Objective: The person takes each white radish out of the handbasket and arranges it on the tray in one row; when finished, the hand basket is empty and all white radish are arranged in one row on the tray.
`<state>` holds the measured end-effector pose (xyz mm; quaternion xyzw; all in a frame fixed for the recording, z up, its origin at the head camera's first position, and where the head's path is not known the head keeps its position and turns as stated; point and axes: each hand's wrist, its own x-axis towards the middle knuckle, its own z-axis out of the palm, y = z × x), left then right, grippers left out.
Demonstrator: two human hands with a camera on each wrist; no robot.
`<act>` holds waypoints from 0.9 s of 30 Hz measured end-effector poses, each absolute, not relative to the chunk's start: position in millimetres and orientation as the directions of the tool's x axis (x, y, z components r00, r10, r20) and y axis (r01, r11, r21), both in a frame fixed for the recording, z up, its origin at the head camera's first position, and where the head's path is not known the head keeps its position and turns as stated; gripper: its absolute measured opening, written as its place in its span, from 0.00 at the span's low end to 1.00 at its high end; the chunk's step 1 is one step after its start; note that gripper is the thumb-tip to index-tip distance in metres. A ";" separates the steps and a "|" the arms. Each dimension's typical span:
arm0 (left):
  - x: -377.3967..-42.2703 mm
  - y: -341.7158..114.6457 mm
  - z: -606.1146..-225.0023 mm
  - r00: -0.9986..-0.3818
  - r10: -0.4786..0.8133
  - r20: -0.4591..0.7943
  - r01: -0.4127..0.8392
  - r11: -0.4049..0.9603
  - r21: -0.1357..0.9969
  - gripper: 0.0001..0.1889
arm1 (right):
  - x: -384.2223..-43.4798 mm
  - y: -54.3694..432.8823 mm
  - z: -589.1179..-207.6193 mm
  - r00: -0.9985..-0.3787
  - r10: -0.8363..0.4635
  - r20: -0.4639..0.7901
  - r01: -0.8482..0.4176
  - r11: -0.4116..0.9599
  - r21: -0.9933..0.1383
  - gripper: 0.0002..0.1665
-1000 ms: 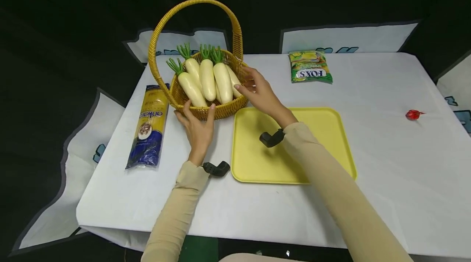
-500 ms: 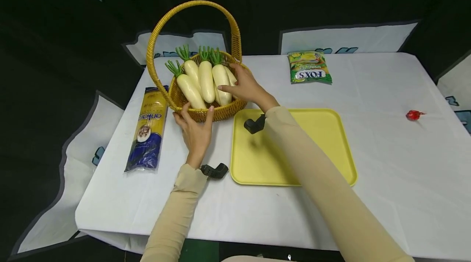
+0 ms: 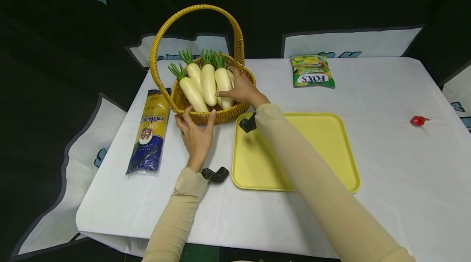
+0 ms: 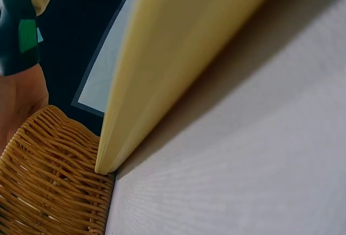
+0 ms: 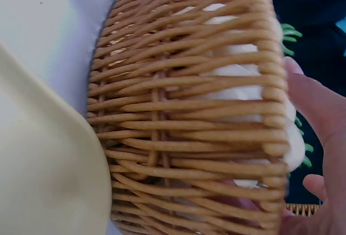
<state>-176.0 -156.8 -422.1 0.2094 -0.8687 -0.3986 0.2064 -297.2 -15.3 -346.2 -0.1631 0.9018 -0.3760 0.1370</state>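
A woven wicker basket [image 3: 229,115] with a tall arched handle holds several white radishes [image 3: 191,94] with green tops. At its front, my left hand [image 3: 196,139] rests on the rim, thumb and fingers spread apart. My right hand [image 3: 243,88] reaches over the right rim and grips the right-hand radish [image 3: 223,77], thumb across its front; the other fingers are largely hidden inside. In the right wrist view, the thumb [image 5: 308,92] shows beyond the basket wall [image 5: 200,100]. The left wrist view shows the basket side [image 4: 51,175], not the left hand.
A yellow tray [image 3: 331,151] lies right of the basket, partly under the right arm. Left of the basket is a yellow-and-blue pasta bag [image 3: 149,133]. A green FOX'S bag [image 3: 312,72] lies at the back, and a small red wrapped item [image 3: 418,121] far right.
My right hand has moved left from the basket's right rim into the basket and closed around a radish. The left hand stays at the front rim.
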 end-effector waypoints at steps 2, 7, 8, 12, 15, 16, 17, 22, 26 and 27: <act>-175.0 -156.4 -423.5 -0.829 -0.524 0.194 -0.198 0.599 0.776 0.41 | -295.8 -16.9 -347.7 -0.911 -0.395 -0.118 -0.213 0.696 -0.686 0.62; -174.1 -156.8 -424.7 -0.827 -0.524 0.206 -0.193 0.607 0.771 0.40 | -294.9 -20.3 -350.3 -0.915 -0.390 -0.100 -0.245 0.736 -0.632 0.63; -174.3 -157.0 -424.8 -0.824 -0.525 0.212 -0.191 0.610 0.769 0.40 | -295.0 -20.9 -350.8 -0.915 -0.391 -0.098 -0.249 0.740 -0.625 0.63; -176.6 -157.3 -424.5 -0.820 -0.521 0.235 -0.177 0.623 0.762 0.40 | -295.2 -21.9 -351.4 -0.921 -0.381 -0.086 -0.259 0.760 -0.596 0.61; -179.0 -157.6 -423.1 -0.820 -0.517 0.247 -0.170 0.631 0.756 0.40 | -295.1 -22.1 -349.9 -0.926 -0.371 -0.073 -0.261 0.767 -0.586 0.59; -179.6 -157.6 -422.6 -0.819 -0.518 0.247 -0.173 0.632 0.755 0.40 | -295.2 -22.0 -349.3 -0.926 -0.371 -0.068 -0.263 0.765 -0.588 0.58; -180.0 -157.7 -422.1 -0.818 -0.521 0.245 -0.177 0.632 0.754 0.40 | -295.2 -21.8 -349.0 -0.926 -0.371 -0.063 -0.265 0.762 -0.591 0.58; -180.3 -157.9 -421.5 -0.820 -0.526 0.225 -0.196 0.628 0.753 0.40 | -295.8 -19.9 -349.3 -0.920 -0.389 -0.047 -0.277 0.731 -0.624 0.54; -178.4 -157.9 -422.9 -0.820 -0.530 0.214 -0.206 0.624 0.754 0.40 | -295.7 -18.2 -350.7 -0.911 -0.409 -0.057 -0.269 0.692 -0.670 0.51; -177.7 -157.9 -423.4 -0.820 -0.532 0.210 -0.211 0.622 0.754 0.41 | -295.4 -17.6 -350.8 -0.909 -0.413 -0.063 -0.264 0.684 -0.680 0.50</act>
